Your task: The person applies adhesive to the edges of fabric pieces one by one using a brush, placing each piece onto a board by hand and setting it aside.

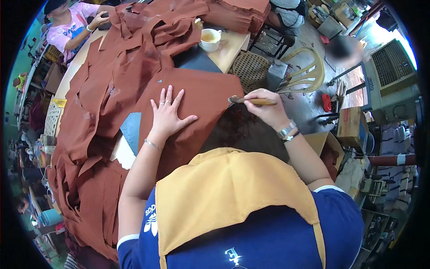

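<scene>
My left hand (168,114) lies flat with fingers spread on a rust-brown fabric piece (201,89). Rings show on its fingers. In my right hand (268,107) is a brush with a wooden handle (260,101), its bristle end pointing left at the right edge of that piece. Whether the bristles touch the fabric or sit just above it, I cannot tell. A white cup (210,40) holding a tan, pasty-looking content stands beyond the piece, on the light tabletop (233,49).
More rust-brown fabric (103,112) is heaped along the left. A neat stack of it (237,15) lies at the back. Across the table is another person (74,24) in a pink shirt. A woven basket (250,69) and plastic chair (307,71) stand right, near a cardboard box (351,127).
</scene>
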Motion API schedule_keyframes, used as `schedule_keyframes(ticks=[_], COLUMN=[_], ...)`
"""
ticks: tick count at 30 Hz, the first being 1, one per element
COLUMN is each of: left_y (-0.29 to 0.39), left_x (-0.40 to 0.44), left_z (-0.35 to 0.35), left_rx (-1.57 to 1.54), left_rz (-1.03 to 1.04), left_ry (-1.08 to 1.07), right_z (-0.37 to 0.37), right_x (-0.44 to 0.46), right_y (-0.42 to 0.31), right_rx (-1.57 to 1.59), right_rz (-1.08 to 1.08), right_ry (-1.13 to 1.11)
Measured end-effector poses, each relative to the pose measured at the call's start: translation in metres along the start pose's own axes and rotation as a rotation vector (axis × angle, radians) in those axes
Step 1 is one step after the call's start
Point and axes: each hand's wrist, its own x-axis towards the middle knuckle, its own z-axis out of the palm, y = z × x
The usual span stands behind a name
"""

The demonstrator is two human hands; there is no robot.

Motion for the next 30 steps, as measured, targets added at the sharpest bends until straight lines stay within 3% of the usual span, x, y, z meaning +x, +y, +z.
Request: schedule_keyframes(ticks=[5, 6, 8, 13, 17, 18, 22, 24, 26, 28, 30], left_y=[-0.003, -0.003, -0.003, -0.007, -0.011, -0.011, -0.016, -0.017, -0.019, -0.019, -0.018], left_x=[0.003, 0.003, 0.006, 0.025, 0.040, 0.045, 0.069, 0.080, 0.090, 0.101, 0.116], left_z=[0.003, 0.003, 0.003, 0.007, 0.006, 0.005, 0.007, 0.006, 0.006, 0.004, 0.004], left_rx=[0.002, 0.001, -0.003, 0.002, 0.017, 0.018, 0.016, 0.032, 0.041, 0.060, 0.093], left_rz=[0.022, 0.027, 0.042, 0.092, 0.149, 0.162, 0.249, 0.303, 0.356, 0.391, 0.438], left_ry=[0.009, 0.010, 0.012, 0.016, 0.006, -0.003, -0.030, -0.037, -0.043, -0.053, -0.060], right_z=[-0.018, -0.031, -0.046, 0.006, -0.035, -0.045, -0.016, 0.004, -0.015, -0.039, -0.038], right_x=[0.001, 0.000, 0.004, 0.018, 0.019, 0.022, 0.029, 0.028, 0.026, 0.027, 0.028], right_y=[0.007, 0.001, 0.000, 0.002, 0.005, 0.006, -0.008, 0.000, 0.003, 0.008, 0.001], right_rx=[-0.123, -0.161, -0.302, 0.057, -0.124, -0.303, 0.002, 0.065, 0.008, -0.253, -0.144], right_rz=[-0.012, 0.143, 0.104, 0.010, 0.182, 0.109, -0.059, -0.126, -0.009, 0.016, 0.000], right_ry=[-0.156, -0.188, -0.134, -0.121, -0.270, -0.280, -0.150, -0.283, -0.309, -0.311, -0.261])
